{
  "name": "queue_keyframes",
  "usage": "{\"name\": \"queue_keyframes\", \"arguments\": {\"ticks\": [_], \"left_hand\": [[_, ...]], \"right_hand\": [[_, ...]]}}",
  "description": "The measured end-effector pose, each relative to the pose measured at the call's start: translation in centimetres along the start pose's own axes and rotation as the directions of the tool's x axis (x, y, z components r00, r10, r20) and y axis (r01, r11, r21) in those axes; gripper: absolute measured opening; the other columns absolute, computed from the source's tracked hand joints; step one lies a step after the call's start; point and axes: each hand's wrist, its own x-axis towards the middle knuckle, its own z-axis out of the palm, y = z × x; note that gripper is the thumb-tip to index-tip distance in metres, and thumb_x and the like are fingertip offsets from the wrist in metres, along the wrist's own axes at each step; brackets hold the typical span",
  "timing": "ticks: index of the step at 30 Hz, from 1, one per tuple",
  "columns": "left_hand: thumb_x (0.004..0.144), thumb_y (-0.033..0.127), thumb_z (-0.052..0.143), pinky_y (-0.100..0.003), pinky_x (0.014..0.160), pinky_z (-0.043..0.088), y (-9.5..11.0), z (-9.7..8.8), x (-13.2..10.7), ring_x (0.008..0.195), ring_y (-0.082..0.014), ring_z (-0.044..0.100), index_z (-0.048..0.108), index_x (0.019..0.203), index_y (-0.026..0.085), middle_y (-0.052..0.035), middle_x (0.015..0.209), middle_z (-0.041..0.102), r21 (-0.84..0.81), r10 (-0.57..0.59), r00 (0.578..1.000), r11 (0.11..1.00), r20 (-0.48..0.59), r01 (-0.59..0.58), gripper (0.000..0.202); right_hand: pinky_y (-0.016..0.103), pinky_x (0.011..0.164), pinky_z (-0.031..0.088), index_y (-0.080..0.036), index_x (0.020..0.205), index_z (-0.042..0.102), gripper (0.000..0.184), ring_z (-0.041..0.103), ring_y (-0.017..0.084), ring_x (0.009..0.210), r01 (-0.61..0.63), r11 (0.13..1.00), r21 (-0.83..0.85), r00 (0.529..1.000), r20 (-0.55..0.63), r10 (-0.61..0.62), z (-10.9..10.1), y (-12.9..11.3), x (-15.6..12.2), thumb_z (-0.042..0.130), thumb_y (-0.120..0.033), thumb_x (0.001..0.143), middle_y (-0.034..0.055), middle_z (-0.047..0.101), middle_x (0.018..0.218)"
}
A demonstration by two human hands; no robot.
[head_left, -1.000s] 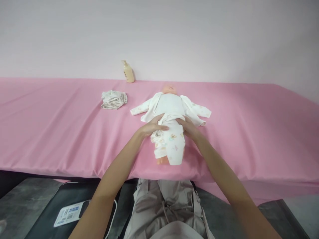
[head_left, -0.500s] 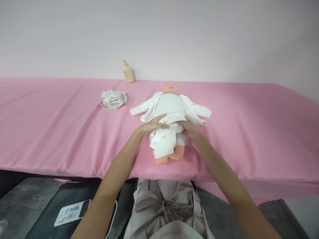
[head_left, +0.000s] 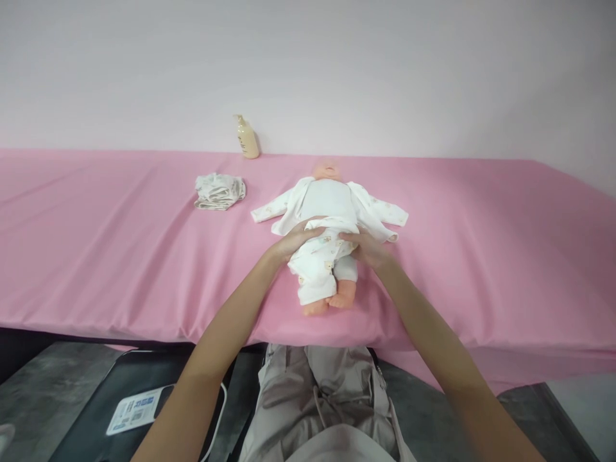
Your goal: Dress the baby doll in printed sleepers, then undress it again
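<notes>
A baby doll (head_left: 329, 197) lies on its back on the pink-covered table, its feet towards me. White patterned baby trousers (head_left: 315, 269) are bunched around its hips and cover one leg down to the ankle; the leg on the right shows a plain white layer and a bare foot. My left hand (head_left: 297, 240) is closed on the trousers' waist at the doll's left-hand side in view, thumb on top. Opposite it, my right hand (head_left: 366, 248) grips the waist edge with the thumb over the cloth. Under the doll's back, a white long-sleeved jacket (head_left: 385, 215) lies spread open.
Left of the doll is a folded stack of pale cloth (head_left: 220, 192). A yellow pump bottle (head_left: 248, 139) stands by the wall. Below the table's front edge, a dark seat (head_left: 86, 420) carries a white labelled item (head_left: 135, 410) and a white cable.
The trousers' waist has been drawn up and smoothed over the doll's hips, with less bunching in front. Both hands keep their hold at the sides.
</notes>
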Motion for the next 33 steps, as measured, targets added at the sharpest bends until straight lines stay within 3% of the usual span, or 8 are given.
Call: {"name": "queue_keyframes", "arguments": {"ticks": [3,6,10,16,23,29,33], "left_hand": [[0.075,0.036,0.069,-0.034,0.085,0.05,0.4,0.2,0.0,0.095,-0.0236,0.064,0.062,0.116,0.015,-0.0101,0.106,0.068,0.001,-0.015,1.0,1.0,-0.002,0.015,0.047],[0.075,0.036,0.068,-0.034,0.088,0.049,0.3,0.4,0.1,0.098,-0.0237,0.064,0.058,0.122,0.017,-0.0087,0.109,0.068,-0.066,0.011,1.0,0.998,-0.018,-0.012,0.052],[0.077,0.039,0.066,-0.036,0.087,0.05,-0.2,0.2,0.1,0.098,-0.0241,0.064,0.05,0.131,0.021,-0.009,0.109,0.068,-0.119,0.0,1.0,0.993,-0.015,-0.001,0.059],[0.058,0.023,0.081,-0.036,0.093,0.047,0.0,-0.6,-0.3,0.115,-0.0295,0.056,0.043,0.137,0.023,-0.0109,0.126,0.059,-0.045,0.029,0.977,0.999,0.213,-0.02,0.088],[0.065,0.029,0.078,-0.036,0.087,0.051,-0.5,-0.5,0.0,0.105,-0.0272,0.062,0.034,0.142,0.027,-0.0107,0.123,0.061,-0.06,0.026,0.99,0.998,0.14,-0.018,0.089],[0.068,0.03,0.076,-0.033,0.082,0.052,-0.5,0.1,-0.1,0.104,-0.0259,0.062,0.035,0.142,0.025,-0.0101,0.118,0.063,-0.037,0.045,0.994,0.998,0.103,-0.042,0.085],[0.068,0.03,0.076,-0.032,0.083,0.051,-0.3,0.1,0.0,0.101,-0.024,0.063,0.041,0.138,0.023,-0.0099,0.118,0.064,-0.013,0.046,0.996,0.999,0.072,-0.046,0.079]], "right_hand": [[0.037,0.084,0.052,-0.021,0.106,0.063,0.042,0.064,0.022,0.094,-0.007,1.0,0.001,0.998,-0.054,0.007,0.3,0.0,0.1,0.076,-0.027,0.067,0.0059,0.069,0.103],[0.036,0.081,0.053,-0.02,0.102,0.065,0.034,0.064,0.022,0.093,-0.061,0.992,-0.111,0.995,-0.091,0.051,0.9,-0.5,-0.4,0.074,-0.033,0.071,0.0066,0.069,0.103],[0.036,0.078,0.053,-0.02,0.095,0.067,0.039,0.064,0.023,0.091,-0.116,0.949,-0.292,0.993,-0.065,0.101,1.3,-1.0,-1.1,0.082,-0.026,0.06,0.0058,0.07,0.097],[0.036,0.084,0.052,-0.023,0.098,0.065,0.033,0.065,0.021,0.092,0.0,1.0,-0.031,1.0,0.021,0.001,0.7,-0.1,-0.5,0.077,-0.026,0.067,0.0032,0.07,0.099],[0.037,0.088,0.052,-0.023,0.106,0.062,0.039,0.063,0.021,0.098,-0.014,1.0,0.023,1.0,-0.015,0.015,0.9,0.0,-0.3,0.074,-0.033,0.071,0.005,0.068,0.107],[0.039,0.092,0.049,-0.021,0.112,0.061,0.056,0.061,0.023,0.102,-0.09,0.971,-0.222,0.995,0.015,0.095,1.1,-0.6,-1.0,0.082,-0.026,0.06,0.007,0.066,0.112],[0.04,0.088,0.05,-0.022,0.108,0.061,0.045,0.063,0.022,0.095,-0.079,0.993,-0.09,0.997,-0.03,0.077,1.2,-0.3,-0.9,0.076,-0.026,0.066,0.0055,0.068,0.104]]}}
